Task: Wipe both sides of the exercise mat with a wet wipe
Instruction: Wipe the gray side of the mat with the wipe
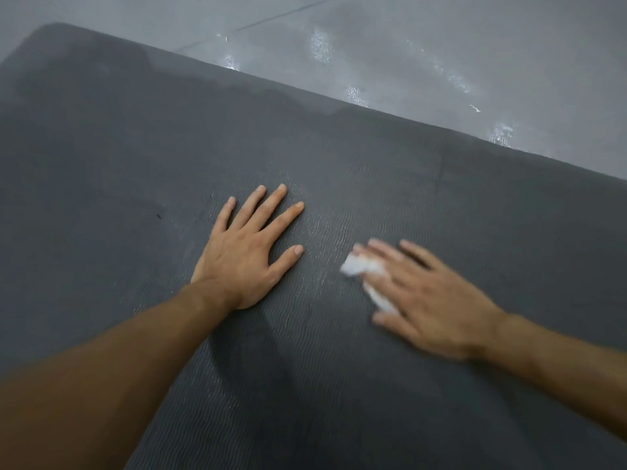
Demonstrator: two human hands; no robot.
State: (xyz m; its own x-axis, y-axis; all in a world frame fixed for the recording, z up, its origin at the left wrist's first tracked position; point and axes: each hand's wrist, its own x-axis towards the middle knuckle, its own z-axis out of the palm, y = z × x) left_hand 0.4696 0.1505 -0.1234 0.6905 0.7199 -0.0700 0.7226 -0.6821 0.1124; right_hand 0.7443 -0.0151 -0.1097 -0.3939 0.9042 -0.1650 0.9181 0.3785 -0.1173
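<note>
Exercise mat (pixel 142 157): dark grey, ribbed, flat on grey floor (pixel 441 45). Left hand (pixel 246 247): palm down on mat, fingers straight, spread. Right hand (pixel 431 300): blurred, fingers straight, pressing white wet wipe (pixel 364 271) onto mat.

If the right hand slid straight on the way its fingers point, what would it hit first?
Likely the left hand, flat on the mat: the right hand, pressing the wipe, points up-left at that hand's thumb and forefinger, bare mat between. Blur makes this rough.
</note>
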